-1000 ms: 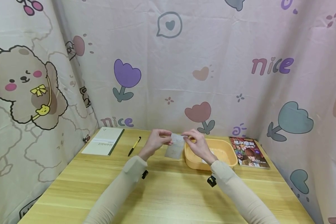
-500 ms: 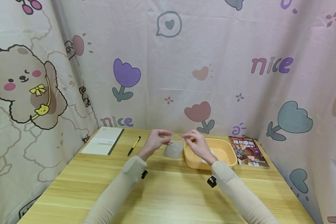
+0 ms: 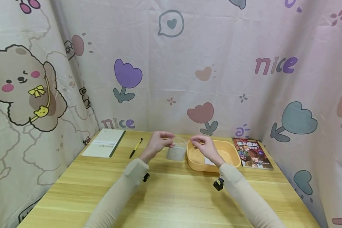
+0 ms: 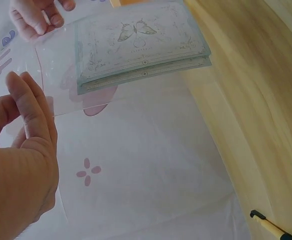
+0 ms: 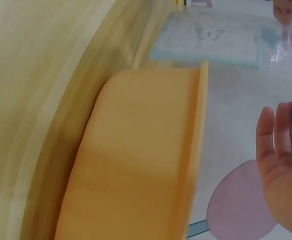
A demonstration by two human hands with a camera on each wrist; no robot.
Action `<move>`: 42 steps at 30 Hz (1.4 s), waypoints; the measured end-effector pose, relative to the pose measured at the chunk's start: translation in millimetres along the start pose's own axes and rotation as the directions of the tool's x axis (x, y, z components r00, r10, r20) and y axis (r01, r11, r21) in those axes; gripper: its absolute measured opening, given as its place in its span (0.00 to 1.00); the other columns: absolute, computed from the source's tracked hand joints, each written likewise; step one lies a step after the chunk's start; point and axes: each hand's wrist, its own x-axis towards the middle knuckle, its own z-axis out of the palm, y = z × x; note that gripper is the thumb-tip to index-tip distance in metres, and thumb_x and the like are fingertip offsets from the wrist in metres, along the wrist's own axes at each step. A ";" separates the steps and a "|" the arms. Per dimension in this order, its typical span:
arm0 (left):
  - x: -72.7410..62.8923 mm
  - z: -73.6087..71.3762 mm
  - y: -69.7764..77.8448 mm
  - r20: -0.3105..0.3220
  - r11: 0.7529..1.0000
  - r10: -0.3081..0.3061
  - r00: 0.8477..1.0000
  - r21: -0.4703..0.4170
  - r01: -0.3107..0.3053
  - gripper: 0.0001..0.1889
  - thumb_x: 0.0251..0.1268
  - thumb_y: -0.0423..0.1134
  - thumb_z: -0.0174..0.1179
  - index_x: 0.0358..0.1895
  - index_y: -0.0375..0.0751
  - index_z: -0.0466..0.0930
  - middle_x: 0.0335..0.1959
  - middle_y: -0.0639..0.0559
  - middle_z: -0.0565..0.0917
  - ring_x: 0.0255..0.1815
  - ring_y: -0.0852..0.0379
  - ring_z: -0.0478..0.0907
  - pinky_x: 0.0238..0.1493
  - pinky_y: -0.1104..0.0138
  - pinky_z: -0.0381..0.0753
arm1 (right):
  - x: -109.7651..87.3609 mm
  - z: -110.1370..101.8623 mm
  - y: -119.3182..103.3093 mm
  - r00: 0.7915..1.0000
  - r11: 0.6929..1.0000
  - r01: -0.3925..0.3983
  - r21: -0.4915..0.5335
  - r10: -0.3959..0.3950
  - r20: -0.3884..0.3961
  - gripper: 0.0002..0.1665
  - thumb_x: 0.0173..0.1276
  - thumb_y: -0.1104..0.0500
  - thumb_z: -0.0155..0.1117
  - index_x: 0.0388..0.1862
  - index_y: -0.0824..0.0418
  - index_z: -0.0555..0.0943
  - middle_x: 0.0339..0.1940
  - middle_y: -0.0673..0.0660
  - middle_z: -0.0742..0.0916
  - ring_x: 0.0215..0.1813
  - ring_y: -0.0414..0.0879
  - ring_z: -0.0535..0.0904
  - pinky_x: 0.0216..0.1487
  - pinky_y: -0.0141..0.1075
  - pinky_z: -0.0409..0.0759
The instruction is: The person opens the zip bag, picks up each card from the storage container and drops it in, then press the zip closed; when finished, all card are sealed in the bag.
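My left hand (image 3: 158, 144) pinches the mouth edge of a clear plastic bag (image 3: 180, 143) between thumb and fingers. Inside the bag lie pale green-edged cards (image 4: 143, 37) with a butterfly print, seen best in the left wrist view. The bag hangs above the table just left of the yellow basin. Close to the bag's other top corner is my right hand (image 3: 206, 148), its fingers loosely bent and spread from the thumb. A small gap shows between those fingers and the bag in the right wrist view, where the thumb is cut off.
The yellow basin (image 3: 192, 163) sits under my right hand, with a white piece (image 3: 208, 161) inside. A comic-style book (image 3: 253, 153) lies right of it. Farther left are a yellow-black pen (image 3: 136, 148) and a pale notebook (image 3: 104, 143). Patterned curtains (image 3: 171, 63) hang behind the wooden table (image 3: 171, 196).
The bag's mouth has parted from flat to a rounded gap. My right hand has shifted right and its fingers have spread. My left hand keeps its hold.
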 end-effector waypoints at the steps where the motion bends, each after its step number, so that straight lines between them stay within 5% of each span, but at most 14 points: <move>1: 0.3 -0.5 0.2 0.001 1.000 -0.001 1.000 0.000 0.001 0.15 0.61 0.23 0.61 0.52 0.26 0.81 0.53 0.32 0.83 0.28 0.59 0.85 0.42 0.61 0.90 | -1.6 -2.2 -2.6 1.000 1.000 -0.011 0.007 0.011 0.011 0.11 0.70 0.67 0.61 0.48 0.72 0.83 0.42 0.67 0.87 0.34 0.35 0.82 0.40 0.43 0.89; 6: 1.5 -2.7 0.2 0.000 1.000 -0.004 1.000 -0.002 0.004 0.15 0.61 0.24 0.62 0.52 0.26 0.81 0.53 0.32 0.83 0.28 0.59 0.85 0.40 0.65 0.90 | -7.9 -14.8 -5.2 0.997 0.998 -0.059 0.031 0.058 0.049 0.12 0.70 0.68 0.61 0.49 0.72 0.82 0.43 0.66 0.88 0.35 0.36 0.82 0.42 0.45 0.89; 14: -0.3 -2.3 1.1 -0.013 1.000 -0.003 1.000 -0.005 0.003 0.14 0.61 0.23 0.62 0.51 0.26 0.81 0.50 0.34 0.85 0.27 0.59 0.85 0.38 0.65 0.90 | -3.5 -38.1 37.9 0.985 0.988 -0.149 0.037 0.145 0.088 0.16 0.71 0.63 0.61 0.54 0.71 0.81 0.46 0.61 0.87 0.38 0.38 0.82 0.43 0.40 0.89; 21: -0.6 -2.0 0.5 -0.023 1.000 -0.011 1.000 0.003 0.011 0.14 0.61 0.23 0.62 0.50 0.28 0.82 0.50 0.35 0.85 0.28 0.59 0.85 0.41 0.62 0.90 | -7.2 -58.0 53.2 0.973 0.989 -0.134 -0.055 0.142 0.183 0.18 0.70 0.68 0.59 0.57 0.76 0.77 0.53 0.77 0.81 0.41 0.38 0.82 0.46 0.48 0.88; 29: -0.4 -2.4 0.7 -0.021 1.000 -0.015 1.000 0.003 0.015 0.14 0.61 0.23 0.61 0.51 0.28 0.82 0.50 0.35 0.85 0.28 0.59 0.85 0.43 0.59 0.90 | -9.2 -69.6 72.5 0.967 0.975 -0.151 -0.162 0.180 0.182 0.17 0.67 0.70 0.61 0.55 0.75 0.79 0.52 0.75 0.83 0.47 0.51 0.83 0.42 0.31 0.84; 32: -0.7 -2.4 0.7 -0.021 1.000 -0.012 1.000 0.005 0.012 0.14 0.61 0.23 0.61 0.51 0.28 0.82 0.50 0.35 0.85 0.28 0.59 0.85 0.43 0.59 0.90 | -10.1 -74.6 78.0 0.967 0.974 -0.135 -0.183 0.170 0.191 0.18 0.64 0.70 0.63 0.53 0.74 0.80 0.50 0.73 0.84 0.47 0.51 0.82 0.45 0.32 0.83; 37: -0.4 -1.5 0.5 -0.022 1.000 -0.013 1.000 0.005 0.014 0.14 0.61 0.23 0.61 0.51 0.28 0.82 0.50 0.35 0.85 0.28 0.59 0.85 0.43 0.59 0.90 | -10.1 -87.8 98.9 0.966 0.979 0.028 -0.203 0.026 0.257 0.19 0.56 0.70 0.67 0.48 0.69 0.84 0.41 0.64 0.88 0.39 0.47 0.81 0.40 0.32 0.82; 42: 0.3 0.2 1.6 -0.023 1.000 -0.019 1.000 0.001 0.019 0.14 0.61 0.23 0.61 0.51 0.28 0.82 0.50 0.35 0.85 0.27 0.59 0.85 0.40 0.62 0.90 | -12.6 -91.9 103.0 0.959 0.955 0.002 -0.298 0.083 0.271 0.22 0.50 0.74 0.68 0.47 0.75 0.82 0.42 0.68 0.87 0.41 0.56 0.82 0.46 0.45 0.85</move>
